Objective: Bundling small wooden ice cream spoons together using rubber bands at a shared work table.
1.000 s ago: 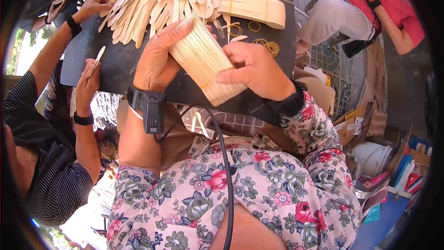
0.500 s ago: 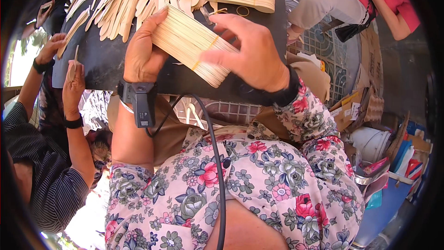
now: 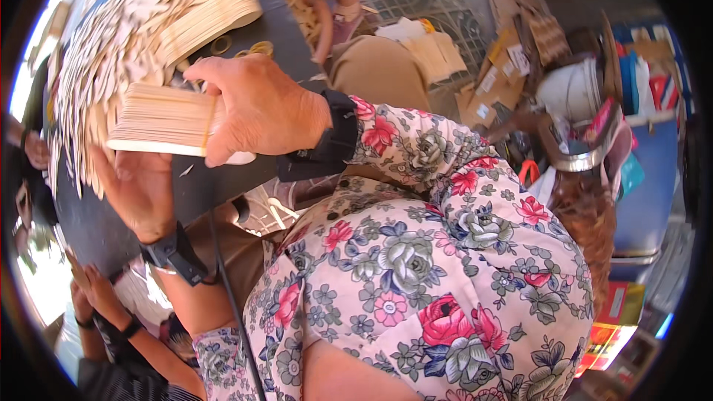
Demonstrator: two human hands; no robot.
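A banded bundle of flat wooden sticks (image 3: 160, 119) is above the dark table. My right hand (image 3: 264, 104) grips its right end, the thumb on the near side and the fingers over the far side. A yellow rubber band circles the bundle close to my right thumb. Just beneath it is my left hand (image 3: 145, 189), palm up with fingers apart near the bundle's left end; whether it touches the sticks I cannot tell. Behind lies a loose pile of wooden sticks (image 3: 104, 52), and on it a second banded bundle (image 3: 215, 18). Loose rubber bands (image 3: 220, 45) lie beside that.
A black cable (image 3: 226, 267) runs down from my left wrist. More pale stick bundles (image 3: 431, 53) lie to the right, near cardboard (image 3: 494, 78), a white bucket (image 3: 570, 91) and a blue bin (image 3: 642, 200). A co-worker's hands (image 3: 93, 289) are at lower left.
The view has swung to the right. My left hand has loosened from the bundle and dropped below it, while my right hand has closed on its right end. The bundle now lies nearly level.
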